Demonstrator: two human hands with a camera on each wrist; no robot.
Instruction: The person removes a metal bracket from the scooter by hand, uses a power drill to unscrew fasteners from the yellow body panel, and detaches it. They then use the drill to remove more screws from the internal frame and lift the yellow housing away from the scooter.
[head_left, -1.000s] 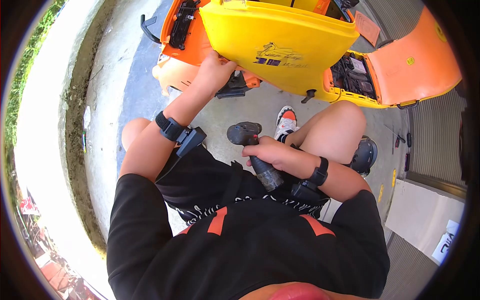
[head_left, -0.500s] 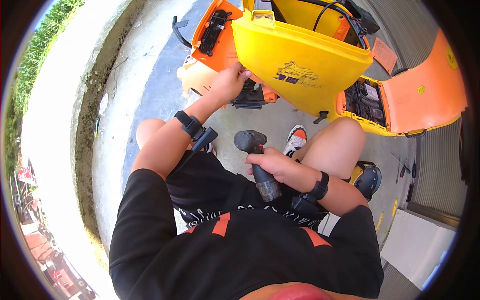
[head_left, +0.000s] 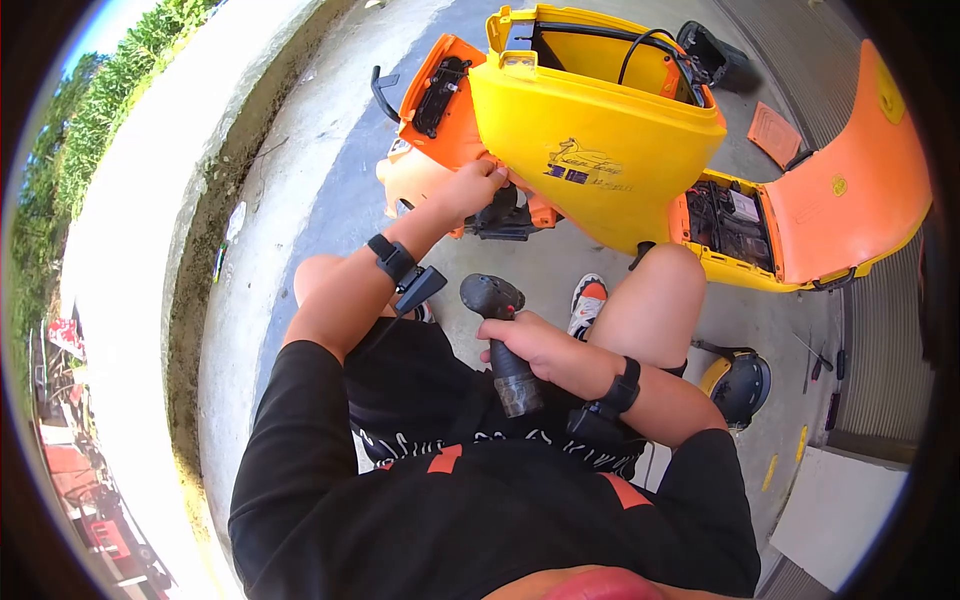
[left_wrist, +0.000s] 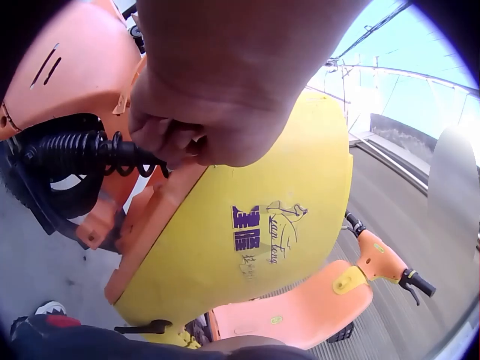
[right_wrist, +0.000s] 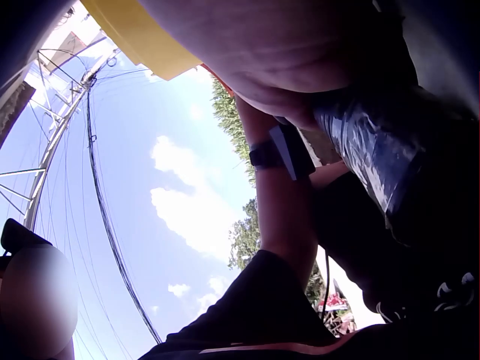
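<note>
My left hand (head_left: 475, 190) is at the lower left edge of the scooter's yellow body panel (head_left: 610, 130). In the left wrist view its fingers curl at the orange trim (left_wrist: 154, 225), right by a black coil-spring shock absorber (left_wrist: 75, 142). I cannot tell what is between those fingertips. My right hand (head_left: 540, 345) grips a black cordless drill (head_left: 490, 297) by its handle, above my lap. A dark, clear-wrapped section of the handle (right_wrist: 375, 150) fills the right side of the right wrist view.
The scooter's orange front section (head_left: 845, 190) stands to the right, beside an open bay (head_left: 730, 225) of dark parts. Screwdrivers (head_left: 818, 365) and a yellow-black helmet (head_left: 740, 388) lie on the concrete. An orange panel (head_left: 773, 135) rests near the ribbed wall.
The head view has shifted, so the scooter sits lower and farther right than one second ago. The left hand stays by the panel edge; the right hand keeps holding the drill.
</note>
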